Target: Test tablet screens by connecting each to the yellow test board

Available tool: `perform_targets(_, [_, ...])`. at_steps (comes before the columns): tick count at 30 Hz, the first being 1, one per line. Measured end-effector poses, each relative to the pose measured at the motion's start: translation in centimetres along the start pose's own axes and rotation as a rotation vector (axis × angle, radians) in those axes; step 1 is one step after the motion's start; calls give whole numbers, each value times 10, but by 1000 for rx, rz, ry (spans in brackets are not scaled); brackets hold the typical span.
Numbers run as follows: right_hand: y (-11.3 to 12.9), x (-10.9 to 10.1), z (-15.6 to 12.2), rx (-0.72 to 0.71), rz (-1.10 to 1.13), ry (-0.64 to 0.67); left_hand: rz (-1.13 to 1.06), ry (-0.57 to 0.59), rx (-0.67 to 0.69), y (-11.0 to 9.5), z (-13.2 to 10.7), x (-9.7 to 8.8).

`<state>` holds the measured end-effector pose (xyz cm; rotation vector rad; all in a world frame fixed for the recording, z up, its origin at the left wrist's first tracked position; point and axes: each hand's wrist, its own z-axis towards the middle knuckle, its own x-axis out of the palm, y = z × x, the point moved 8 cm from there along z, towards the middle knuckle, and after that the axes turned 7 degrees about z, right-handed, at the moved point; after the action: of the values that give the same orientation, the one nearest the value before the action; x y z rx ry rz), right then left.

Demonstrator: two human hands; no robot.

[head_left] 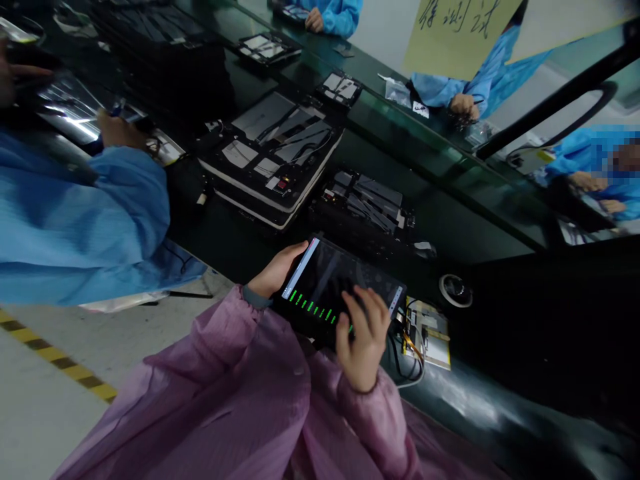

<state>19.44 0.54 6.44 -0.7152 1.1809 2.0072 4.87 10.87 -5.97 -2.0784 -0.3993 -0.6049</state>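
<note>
Two hands work one tablet [330, 283]: left hand [277, 270] clamps its edge, right hand [363, 333] fingers spread, touching the lit screen above the bench [480, 393].

Ahead of me the dark tabletop [235, 233] carries an open test fixture [273, 157] with grey panels and a small red part on it. Just right of that sits a smaller black jig [367, 197] of cables and strips. Near my edge lies a bare circuit board [430, 337], wired, with a round fitting [455, 290] just beyond it. On my left leans a co-worker's blue sleeve [75, 227]. Across the line I see more blue sleeves [453, 87] and a yellow handwritten sign [457, 33]. Striped tape [60, 360] marks the floor.
</note>
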Motion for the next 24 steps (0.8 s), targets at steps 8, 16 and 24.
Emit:
perform_targets(8, [-36, 50, 124, 46, -125, 292, 198, 104, 153, -15, -4, 9])
perform_targets(16, [1, 79, 132, -138, -141, 332, -58, 80, 104, -13, -2, 12])
perform_targets(24, [-6, -24, 15, -49, 305, 371, 59, 22, 14, -6, -8, 8])
